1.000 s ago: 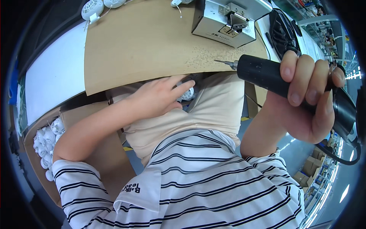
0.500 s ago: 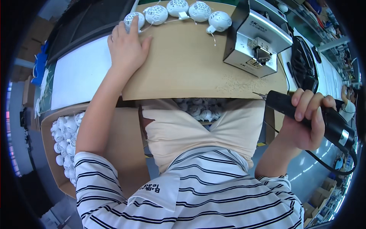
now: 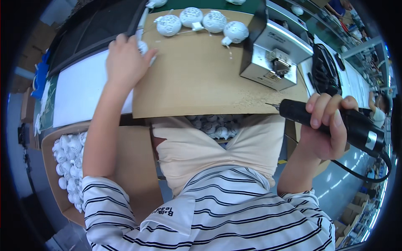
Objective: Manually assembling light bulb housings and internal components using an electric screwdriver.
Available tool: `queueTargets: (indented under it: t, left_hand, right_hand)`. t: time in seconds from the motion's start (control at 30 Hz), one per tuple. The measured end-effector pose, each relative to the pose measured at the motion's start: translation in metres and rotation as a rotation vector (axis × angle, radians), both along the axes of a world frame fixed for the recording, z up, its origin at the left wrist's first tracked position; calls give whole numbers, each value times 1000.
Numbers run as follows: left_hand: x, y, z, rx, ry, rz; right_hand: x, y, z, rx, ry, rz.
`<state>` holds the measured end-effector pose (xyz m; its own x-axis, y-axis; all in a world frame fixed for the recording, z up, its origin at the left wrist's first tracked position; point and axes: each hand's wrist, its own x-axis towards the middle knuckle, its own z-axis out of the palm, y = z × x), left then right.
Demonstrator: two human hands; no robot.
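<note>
My left hand is closed around a white plastic ball near the cardboard sheet's left edge. The fingers hide most of that ball. In my right hand is a black electric screwdriver, held above the right front of the table with its thin bit pointing left. A row of white balls with dark web-like patterns lies at the far edge of the cardboard sheet. Thin white wires trail from some of them.
A silver and black boxy machine stands at the right of the sheet, with small scattered bits before it. A cardboard box of white balls is at lower left. More balls lie below the table edge. A black bag lies far right.
My left hand has drawn the leftmost ball out of the row, towards me and slightly left. The screwdriver stays in my right hand, a little further left in the picture.
</note>
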<state>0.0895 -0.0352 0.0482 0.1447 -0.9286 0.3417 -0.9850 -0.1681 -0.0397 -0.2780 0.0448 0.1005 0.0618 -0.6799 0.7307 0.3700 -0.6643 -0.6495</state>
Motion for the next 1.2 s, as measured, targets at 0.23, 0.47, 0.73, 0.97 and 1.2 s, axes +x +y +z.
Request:
queueTargets:
  t: [0.23, 0.47, 0.73, 0.97, 1.2]
  left_hand:
    - [-43, 40, 17, 89, 732, -456]
    - [-86, 47, -41, 159, 998, -832]
    - [-78, 47, -45, 91, 1005, -879]
    - [-80, 44, -48, 1, 858, -1002]
    - [-81, 42, -48, -41, 837, -1040]
  right_hand:
    - [15, -18, 23, -31, -9, -129]
    - [56, -54, 20, 84, 79, -760]
    - [38, -27, 20, 38, 29, -240]
    - [80, -22, 10, -24, -4, 140]
    - [96, -21, 6, 120, -6, 30]
